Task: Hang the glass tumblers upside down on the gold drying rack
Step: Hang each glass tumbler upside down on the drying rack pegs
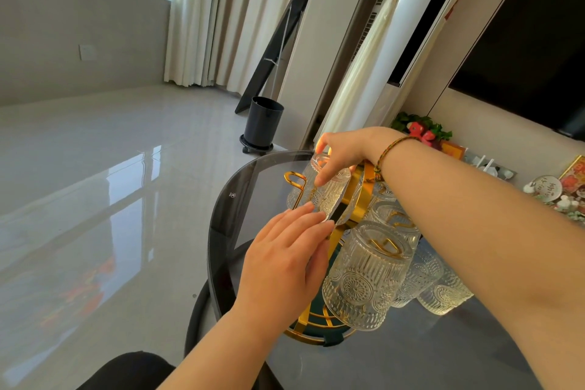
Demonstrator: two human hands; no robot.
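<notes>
Your right hand point(340, 152) grips the inverted tumbler point(326, 190) at the rack's point(357, 199) 11 o'clock prong; your left hand point(285, 260), fingers extended, steadies its rim. Worktop point(253, 187) edge lies near.

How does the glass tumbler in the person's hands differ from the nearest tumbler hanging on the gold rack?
The held clear patterned glass tumbler is gripped by the right hand and touched by the left hand; the nearest hanging tumbler is untouched. The held one sits tilted at the gold wire rack top, with no prong visible inside it; the hanging one has a gold prong inside. Both are clear embossed glass.
</notes>
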